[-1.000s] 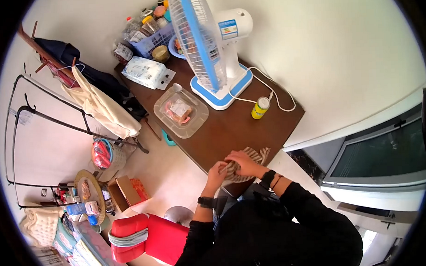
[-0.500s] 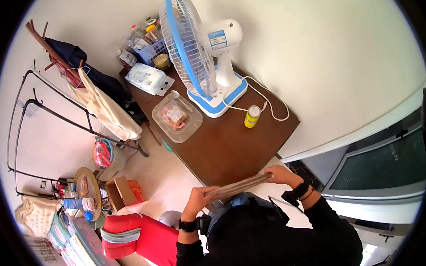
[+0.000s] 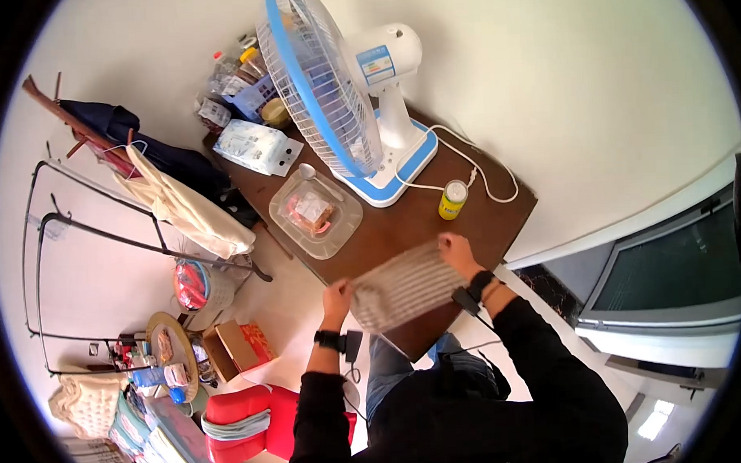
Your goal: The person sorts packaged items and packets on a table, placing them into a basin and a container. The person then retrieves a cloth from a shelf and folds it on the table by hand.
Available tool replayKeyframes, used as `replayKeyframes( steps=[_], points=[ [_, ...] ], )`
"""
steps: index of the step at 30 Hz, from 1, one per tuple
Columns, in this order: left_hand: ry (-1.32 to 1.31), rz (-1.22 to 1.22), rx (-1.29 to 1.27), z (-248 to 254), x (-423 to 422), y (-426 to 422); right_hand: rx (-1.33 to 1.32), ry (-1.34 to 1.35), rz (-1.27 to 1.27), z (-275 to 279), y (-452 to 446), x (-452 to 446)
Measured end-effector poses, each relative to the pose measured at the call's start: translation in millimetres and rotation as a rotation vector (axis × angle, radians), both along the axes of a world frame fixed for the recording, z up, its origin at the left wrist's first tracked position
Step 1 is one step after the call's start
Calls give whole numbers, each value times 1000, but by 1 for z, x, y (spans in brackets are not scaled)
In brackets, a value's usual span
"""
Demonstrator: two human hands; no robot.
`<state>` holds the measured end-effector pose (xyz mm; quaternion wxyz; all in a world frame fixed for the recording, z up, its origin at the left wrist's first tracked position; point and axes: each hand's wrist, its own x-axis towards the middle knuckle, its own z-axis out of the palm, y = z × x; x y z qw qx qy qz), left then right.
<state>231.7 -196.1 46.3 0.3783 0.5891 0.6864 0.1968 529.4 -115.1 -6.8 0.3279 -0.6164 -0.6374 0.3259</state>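
A striped grey-brown cloth (image 3: 409, 287) is stretched between my two hands over the table's near corner, slightly blurred. My left hand (image 3: 338, 301) pinches its left end, where the fabric looks bunched. At the upper right corner, my right hand (image 3: 458, 252) has its fingers closed on the edge. Beyond the cloth stands a yellow can (image 3: 453, 200), upright and apart from my right hand. A clear plastic tray (image 3: 338, 242) with a packaged item and a spoon lies farther left on the brown table (image 3: 387, 231).
A blue and white fan (image 3: 395, 120) stands at the back, its white cord looping right. Left of it are a wipes pack (image 3: 255, 146) and a blue basket (image 3: 254, 97) of jars. A red chair (image 3: 230, 408), cardboard box (image 3: 236, 350) and clothes rack stand left.
Both hands have risen forward over the table. The cloth, earlier a narrow folded strip near my lap, now hangs spread wider between them. The camera view has shifted slightly.
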Motion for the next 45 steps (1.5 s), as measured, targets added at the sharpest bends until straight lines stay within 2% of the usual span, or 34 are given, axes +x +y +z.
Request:
replayKeyframes(
  steps=[2, 4, 6, 7, 8, 9, 14, 21, 26, 28, 30, 33, 36, 38, 42, 45],
  points=[
    [382, 131, 518, -29, -3, 18, -18, 62, -61, 6, -3, -28],
    [392, 13, 492, -30, 2, 16, -30, 122, -131, 9, -10, -46],
    [405, -231, 387, -42, 16, 4, 53, -401, 95, 3, -33, -60],
    [390, -375, 294, -50, 22, -5, 40, -414, 87, 0, -48, -68],
    [391, -486, 359, -62, 26, -15, 29, -553, 144, 1, -63, -76],
    [375, -549, 294, -44, 32, -18, 16, -691, 202, 3, -68, -83],
    [393, -587, 237, -64, 31, -9, -120, -787, 162, 0, -58, -104],
    [492, -603, 235, -79, 41, 39, -58, -962, 146, -26, -4, -110],
    [501, -538, 287, -77, 51, 98, -61, -903, 140, -25, 55, -105],
    [476, -544, 294, -77, 49, 97, -122, -862, 143, -20, 43, -104],
    [409, -581, 339, -78, 39, 83, -36, -886, 197, -16, 18, -104],
    [248, -883, 262, -65, 18, 37, -5, -714, 205, -5, -45, -104],
    [111, -1110, 220, -71, -6, -23, -119, -667, 272, 5, -124, -105],
    [-12, -1122, 152, -65, -13, -47, -173, -583, 240, 2, -164, -105],
    [-118, -1137, 109, -74, -1, -32, -182, -576, 231, 0, -156, -97],
    [78, -969, 249, -72, 29, 9, -133, -645, 119, -2, -104, -83]
  ],
)
